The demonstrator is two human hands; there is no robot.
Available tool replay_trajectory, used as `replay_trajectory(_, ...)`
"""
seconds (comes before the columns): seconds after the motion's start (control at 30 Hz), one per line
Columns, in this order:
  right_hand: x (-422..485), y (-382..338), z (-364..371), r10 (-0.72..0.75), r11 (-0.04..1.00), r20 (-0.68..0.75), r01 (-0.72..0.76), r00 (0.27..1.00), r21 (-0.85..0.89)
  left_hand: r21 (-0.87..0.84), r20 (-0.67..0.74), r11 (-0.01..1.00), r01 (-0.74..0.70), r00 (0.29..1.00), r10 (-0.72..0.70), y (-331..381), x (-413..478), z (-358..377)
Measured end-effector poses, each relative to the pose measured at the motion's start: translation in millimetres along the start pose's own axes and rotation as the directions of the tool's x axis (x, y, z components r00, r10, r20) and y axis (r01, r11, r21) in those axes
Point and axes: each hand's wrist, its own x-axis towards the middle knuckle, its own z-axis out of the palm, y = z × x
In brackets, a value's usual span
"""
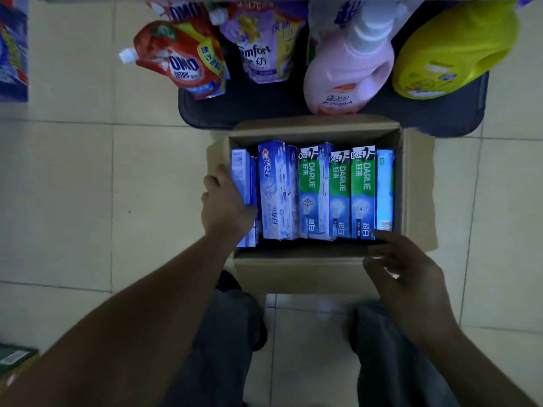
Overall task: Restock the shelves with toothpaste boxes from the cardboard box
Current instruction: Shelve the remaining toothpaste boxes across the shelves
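Fingers of the left hand [227, 205] grip the leftmost pale-blue toothpaste box [241, 171], long axis up-frame, inside the brown cardboard box [308, 273]; right hand [408, 274] loose, empty.

The red refill pouch [182, 64] reads "OMO". The purple pouch [258, 51] beside it shows "mfort", probably Comfort. In the cardboard box [418, 186], a blue toothpaste box [271, 186] reads "Crest". Three green toothpaste boxes [311, 183] read "DARLIE 好来", with "超白" lower down. The print on the pink bottle [340, 80] is too blurred to read.
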Motion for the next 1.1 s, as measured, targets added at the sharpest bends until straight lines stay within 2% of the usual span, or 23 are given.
replay_trajectory(0.17, -6.7, -38.9, 5.7, 0.042, 0.998, 0.054, -0.039, 0.998, -0.055, -0.200, 0.099, 0.970, 0.136, 0.988, -0.118, -10.5, -9.1, -31.2)
replay_trajectory(0.2, -7.5, -48.1, 9.0, 0.038, 0.998, 0.063, -0.035, 0.997, -0.047, -0.307, 0.157, 0.930, 0.201, 0.975, -0.159, -12.1, -10.5, -40.0)
replay_trajectory(0.27, -10.7, -65.6, 20.1, 0.003, 1.000, 0.093, -0.002, 0.996, -0.016, -0.563, 0.343, 0.735, 0.378, 0.916, -0.209, -12.4, -18.6, -59.9)
replay_trajectory(0.3, -12.9, -74.6, 27.7, -0.037, 0.999, 0.121, 0.041, 0.992, -0.028, -0.639, 0.435, 0.618, 0.457, 0.878, -0.200, -11.7, -24.8, -70.7)
replay_trajectory(0.37, -20.8, -90.0, 45.6, -0.159, 0.981, 0.251, 0.182, 0.955, -0.070, -0.693, 0.572, 0.451, 0.562, 0.810, -0.131, -9.5, -36.4, -89.6)
replay_trajectory(0.47, -34.4, -105.1, 74.7, -0.336, 0.877, 0.473, 0.453, 0.815, -0.158, -0.699, 0.664, 0.323, 0.638, 0.747, -0.038, -2.5, -51.2, -104.6)
replay_trajectory(0.53, -37.1, -109.4, 88.0, -0.430, 0.812, 0.458, 0.555, 0.778, -0.180, -0.690, 0.684, 0.298, 0.659, 0.729, -0.030, 2.7, -61.9, -101.1)
replay_trajectory(0.6, -31.6, -107.9, 91.5, -0.543, 0.788, 0.331, 0.605, 0.771, -0.115, -0.712, 0.659, 0.277, 0.645, 0.750, -0.056, 5.4, -72.6, -91.9)
replay_trajectory(0.63, -25.0, -105.0, 88.3, -0.533, 0.822, 0.248, 0.564, 0.809, -0.073, -0.727, 0.645, 0.254, 0.638, 0.761, -0.068, 6.6, -76.4, -86.2)
replay_trajectory(0.67, -16.5, -102.0, 81.7, -0.447, 0.889, 0.157, 0.457, 0.881, -0.030, -0.734, 0.638, 0.219, 0.643, 0.763, -0.100, 6.8, -78.1, -80.3)
replay_trajectory(0.73, 4.6, -92.9, 61.6, -0.141, 0.984, 0.011, 0.139, 0.990, 0.108, -0.743, 0.619, 0.146, 0.654, 0.753, -0.223, 3.5, -77.4, -65.7)
replay_trajectory(0.77, 15.3, -87.8, 50.0, 0.002, 0.976, -0.023, 0.003, 1.000, 0.218, -0.752, 0.586, 0.151, 0.641, 0.757, -0.290, 0.7, -75.5, -55.1)
replay_trajectory(0.8, 24.3, -82.7, 38.3, 0.107, 0.938, -0.010, -0.098, 0.994, 0.333, -0.749, 0.531, 0.230, 0.621, 0.771, -0.352, -1.5, -73.8, -42.6)
replay_trajectory(0.87, 37.1, -75.3, 16.1, 0.224, 0.851, 0.047, -0.219, 0.973, 0.477, -0.615, 0.400, 0.542, 0.572, 0.819, -0.411, -5.4, -75.4, -15.0)
replay_trajectory(0.9, 42.0, -71.4, 7.3, 0.256, 0.822, 0.066, -0.253, 0.964, 0.510, -0.511, 0.357, 0.675, 0.531, 0.846, -0.396, -5.4, -77.5, -2.3)
replay_trajectory(0.93, 46.2, -67.0, 0.3, 0.280, 0.795, 0.084, -0.280, 0.956, 0.538, -0.434, 0.324, 0.768, 0.471, 0.877, -0.354, -4.8, -79.7, 9.0)
replay_trajectory(1.0, 52.9, -57.3, -9.3, 0.301, 0.769, 0.100, -0.303, 0.948, 0.562, -0.358, 0.275, 0.862, 0.360, 0.922, -0.271, -1.3, -83.9, 26.9)
replay_trajectory(1.1, 59.2, -43.7, -15.6, 0.281, 0.775, 0.096, -0.285, 0.955, 0.564, -0.311, 0.257, 0.883, 0.353, 0.925, -0.279, 12.9, -83.4, 45.7)
